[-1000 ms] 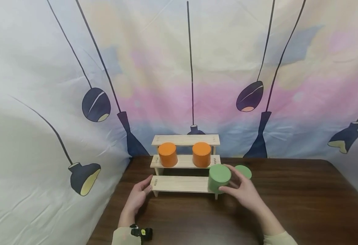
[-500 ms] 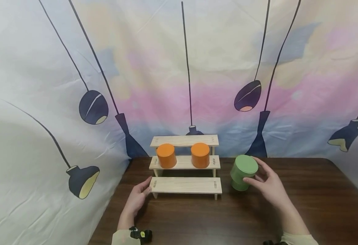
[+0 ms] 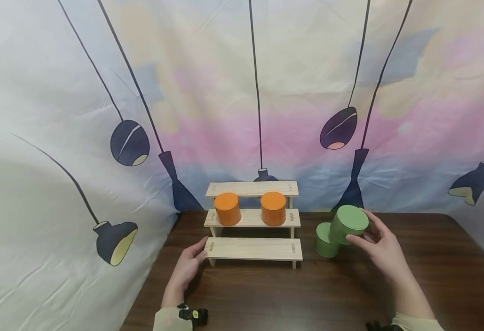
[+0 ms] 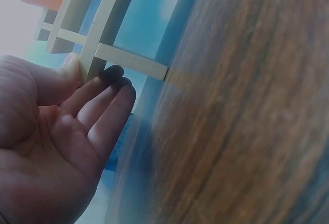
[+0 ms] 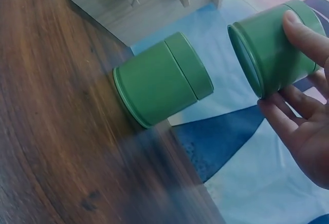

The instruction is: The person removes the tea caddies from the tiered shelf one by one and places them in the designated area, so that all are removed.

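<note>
Right of three-tier wooden rack (image 3: 250, 217), right hand (image 3: 384, 250) fingers grip green canister (image 3: 348, 220), lifted clear of second canister (image 3: 326, 244); left hand (image 3: 186, 267) pinches bottom tier (image 3: 253, 248), likely steadying.

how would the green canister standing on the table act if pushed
The green canister would probably slide rather than tip, being squat on the table. Looking smooth, it may feel slippery; being round, it would likely roll if toppled.
</note>
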{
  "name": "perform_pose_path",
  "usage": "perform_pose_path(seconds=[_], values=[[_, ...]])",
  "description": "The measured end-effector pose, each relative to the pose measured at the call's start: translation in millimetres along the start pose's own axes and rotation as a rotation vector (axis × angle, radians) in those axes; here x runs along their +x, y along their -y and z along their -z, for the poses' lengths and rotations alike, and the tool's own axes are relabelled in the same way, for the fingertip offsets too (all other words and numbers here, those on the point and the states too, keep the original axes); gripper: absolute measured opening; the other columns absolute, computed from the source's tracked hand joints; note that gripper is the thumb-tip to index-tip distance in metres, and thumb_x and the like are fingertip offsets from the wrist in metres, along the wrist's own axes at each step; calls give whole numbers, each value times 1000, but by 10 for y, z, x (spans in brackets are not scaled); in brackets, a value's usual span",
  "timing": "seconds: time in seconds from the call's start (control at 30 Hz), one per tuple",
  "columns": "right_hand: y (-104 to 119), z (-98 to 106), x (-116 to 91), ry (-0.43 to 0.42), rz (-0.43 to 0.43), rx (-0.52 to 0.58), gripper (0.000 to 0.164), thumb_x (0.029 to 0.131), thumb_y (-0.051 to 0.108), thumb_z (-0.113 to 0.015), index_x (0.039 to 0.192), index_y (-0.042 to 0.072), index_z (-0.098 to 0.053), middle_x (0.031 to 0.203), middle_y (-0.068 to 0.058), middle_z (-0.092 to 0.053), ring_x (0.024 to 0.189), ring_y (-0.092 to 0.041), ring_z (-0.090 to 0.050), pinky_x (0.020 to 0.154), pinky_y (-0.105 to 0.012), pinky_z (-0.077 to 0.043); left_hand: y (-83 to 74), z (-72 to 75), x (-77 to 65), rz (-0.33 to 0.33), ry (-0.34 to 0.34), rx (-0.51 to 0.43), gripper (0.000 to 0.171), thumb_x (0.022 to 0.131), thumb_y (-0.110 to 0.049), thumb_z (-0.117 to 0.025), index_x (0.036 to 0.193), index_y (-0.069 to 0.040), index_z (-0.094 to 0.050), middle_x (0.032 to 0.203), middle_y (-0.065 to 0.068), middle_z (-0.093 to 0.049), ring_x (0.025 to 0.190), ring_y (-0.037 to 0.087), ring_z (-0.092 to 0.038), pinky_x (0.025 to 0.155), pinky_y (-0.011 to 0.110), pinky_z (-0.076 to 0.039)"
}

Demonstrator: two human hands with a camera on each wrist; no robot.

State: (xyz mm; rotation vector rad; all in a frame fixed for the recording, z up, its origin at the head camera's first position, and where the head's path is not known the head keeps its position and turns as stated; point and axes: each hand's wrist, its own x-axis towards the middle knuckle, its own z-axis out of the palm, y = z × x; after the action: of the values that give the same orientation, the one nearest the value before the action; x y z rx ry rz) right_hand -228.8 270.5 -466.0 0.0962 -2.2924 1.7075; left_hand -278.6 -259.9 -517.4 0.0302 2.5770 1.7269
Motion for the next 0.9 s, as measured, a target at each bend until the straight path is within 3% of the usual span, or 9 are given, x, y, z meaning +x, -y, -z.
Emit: perform_pose_path(seconds=[0.1,0.2,0.43,0.5,0.57,0.7,0.8,0.9], values=[[-31,56,17,-18,-4,-27,90,96,22,-84,170,17,-33,151,-12,-54,122,8,-54,93,-10,-51,-2,-5,7,3,-2,0,51,108,-2,-51,159,1,-48,165,19,-43,157,42,-31,126,64,-20],[-66,107,31,-37,-7,-50,90,97,23,-83,171,19,-31,155,-15,-51,126,5,-53,93,-8,-48,-2,-1,15,5,-3,6,51,108,-2,-51,159,1,-48,165,19,-43,157,43,-31,125,64,-19],[-170,175,10,-90,-28,-37,89,97,19,-83,170,21,-32,154,-7,-53,124,11,-50,94,-7,-46,9,-5,20,12,-2,1,51,108,-2,-51,159,0,-48,165,18,-43,157,42,-31,126,64,-19],[-190,184,3,-101,-76,-47,91,98,23,-83,171,19,-29,158,-13,-51,128,3,-53,91,-6,-46,17,-10,24,5,-3,-7,51,108,-1,-52,159,1,-48,165,18,-43,156,42,-32,126,63,-20],[-196,187,-5,-115,-145,-61,94,98,30,-82,172,17,-26,163,-23,-45,137,-14,-55,88,-8,-47,28,-12,29,-14,-3,-7,51,108,-1,-52,159,2,-47,165,20,-43,156,42,-32,126,63,-21],[-205,203,-6,-118,-263,-73,102,98,40,-81,173,15,-16,168,-31,-33,147,-48,-44,105,-37,-51,44,-17,32,-33,-4,-17,51,108,-2,-52,159,2,-46,165,20,-43,155,41,-33,126,61,-23],[-218,211,-1,-102,-291,-46,106,98,41,-81,174,15,-12,170,-31,-27,149,-54,-36,113,-67,-41,53,-22,27,-33,-5,-21,52,108,-1,-53,159,2,-46,165,19,-44,156,40,-33,126,60,-23],[-241,208,2,-93,-289,-43,108,97,41,-81,174,14,-10,170,-32,-27,149,-55,-36,113,-70,-38,57,-24,29,-34,-3,-13,52,107,-1,-53,159,2,-46,164,20,-44,156,40,-33,126,61,-23]])
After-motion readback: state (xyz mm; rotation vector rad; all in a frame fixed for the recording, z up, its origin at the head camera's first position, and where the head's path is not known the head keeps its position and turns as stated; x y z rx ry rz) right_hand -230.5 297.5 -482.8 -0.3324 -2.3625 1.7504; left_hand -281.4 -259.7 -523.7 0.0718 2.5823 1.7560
